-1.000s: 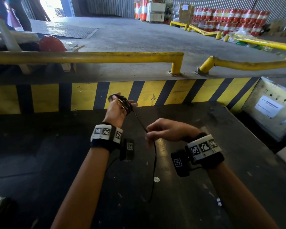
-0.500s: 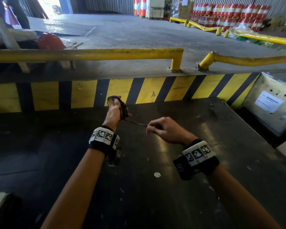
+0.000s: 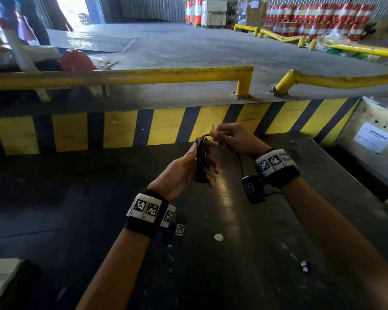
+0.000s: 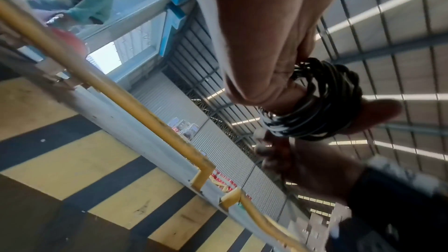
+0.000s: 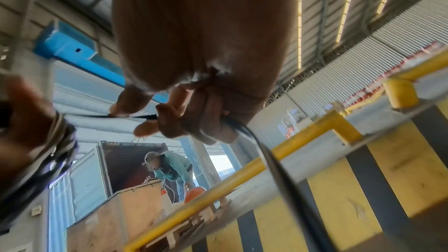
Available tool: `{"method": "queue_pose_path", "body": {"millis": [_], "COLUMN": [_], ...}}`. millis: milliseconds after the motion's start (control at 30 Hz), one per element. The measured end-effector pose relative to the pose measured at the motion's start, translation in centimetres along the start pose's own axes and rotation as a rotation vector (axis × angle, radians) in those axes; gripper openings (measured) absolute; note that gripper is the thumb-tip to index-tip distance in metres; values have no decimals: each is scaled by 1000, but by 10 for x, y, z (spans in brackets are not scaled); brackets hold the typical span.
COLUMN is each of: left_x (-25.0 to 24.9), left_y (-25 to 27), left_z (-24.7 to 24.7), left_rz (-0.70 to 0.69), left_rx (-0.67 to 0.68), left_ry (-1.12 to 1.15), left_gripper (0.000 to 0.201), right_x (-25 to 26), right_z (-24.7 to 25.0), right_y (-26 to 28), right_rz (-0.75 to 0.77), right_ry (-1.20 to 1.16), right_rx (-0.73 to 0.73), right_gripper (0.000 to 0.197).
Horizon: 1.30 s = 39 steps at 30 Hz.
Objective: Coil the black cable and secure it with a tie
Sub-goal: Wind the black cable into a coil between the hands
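Note:
The black cable (image 3: 201, 161) is wound in several loops around my left hand (image 3: 213, 168), held upright above the dark work surface. In the left wrist view the coil (image 4: 322, 102) wraps the fingers, with the thumb beside it. My right hand (image 3: 220, 137) is just above and right of the coil and pinches the cable's free strand at the coil's top. The right wrist view shows its fingertips (image 5: 145, 127) pinching the thin strand (image 5: 97, 116), which runs left to the coil. A loose tail (image 5: 278, 170) hangs from the right hand and also shows under it from above (image 3: 240, 162).
A dark work surface (image 3: 211, 276) lies below both hands. Behind it stand a yellow-and-black striped kerb (image 3: 166, 128) and a yellow rail (image 3: 121, 77). A grey cabinet (image 3: 372, 139) is at the right and a white box (image 3: 0, 278) at bottom left. A person (image 5: 172, 164) bends far off.
My right hand has gone from pulling the strand out in front of me up to the top of the coil. The left hand has shifted right and nearer, and the hanging length is shorter.

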<state>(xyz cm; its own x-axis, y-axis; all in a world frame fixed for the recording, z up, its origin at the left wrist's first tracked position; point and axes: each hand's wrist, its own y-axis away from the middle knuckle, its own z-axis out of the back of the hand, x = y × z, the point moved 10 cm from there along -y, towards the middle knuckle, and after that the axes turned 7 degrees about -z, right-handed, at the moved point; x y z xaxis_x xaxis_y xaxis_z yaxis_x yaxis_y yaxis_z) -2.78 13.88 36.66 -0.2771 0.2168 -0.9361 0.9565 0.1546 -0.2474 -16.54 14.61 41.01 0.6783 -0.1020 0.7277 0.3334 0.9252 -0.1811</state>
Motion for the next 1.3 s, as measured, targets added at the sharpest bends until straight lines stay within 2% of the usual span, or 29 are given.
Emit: {"method": "queue_pose_path", "body": {"millis": [67,167,300,400,467,533,600,666,733,833,933,1000,1133,1300], "left_x": [-22,-51,-48,-22,-3,14,33,51,58,57,51,51,57,61], "left_y": [0,-3,-11,-13,-15,-15,-14,-10,-6,1,8,12,14,14], "left_z": [12,37,65,81,89,89,81,63,42,10,-13,-19,-17,-13], "left_rz": [-99,-220,-222,-163,-54,74,186,259,246,224,210,205,161,105], "left_rx": [-78,-191,-384,-527,-553,-495,-392,-247,-137,-48,20,-4,-136,-253], "left_ry": [94,223,-20,-236,-558,-846,-924,-868,-667,-353,-286,-219,-92,4], "left_gripper": [52,45,46,47,52,56,51,46,45,44,40,38,48,44], "right_x": [-15,-32,-17,0,3,13,22,29,32,29,23,14,-8,-14], "right_z": [-21,-69,-104,-106,-100,-83,-60,-39,-20,-2,7,8,2,-14], "right_y": [7,29,53,65,70,74,76,75,73,74,80,86,97,111], "right_rz": [-2,-46,-16,26,-4,3,35,67,104,155,167,119,4,32], "right_ry": [-82,-169,-122,157,372,461,513,536,521,395,216,91,-134,-260], "right_rx": [-3,69,101,111,145,98,11,-74,-160,-234,-289,-321,-352,-312], "right_gripper": [39,40,37,31,32,33,30,27,28,31,29,24,17,25]}}
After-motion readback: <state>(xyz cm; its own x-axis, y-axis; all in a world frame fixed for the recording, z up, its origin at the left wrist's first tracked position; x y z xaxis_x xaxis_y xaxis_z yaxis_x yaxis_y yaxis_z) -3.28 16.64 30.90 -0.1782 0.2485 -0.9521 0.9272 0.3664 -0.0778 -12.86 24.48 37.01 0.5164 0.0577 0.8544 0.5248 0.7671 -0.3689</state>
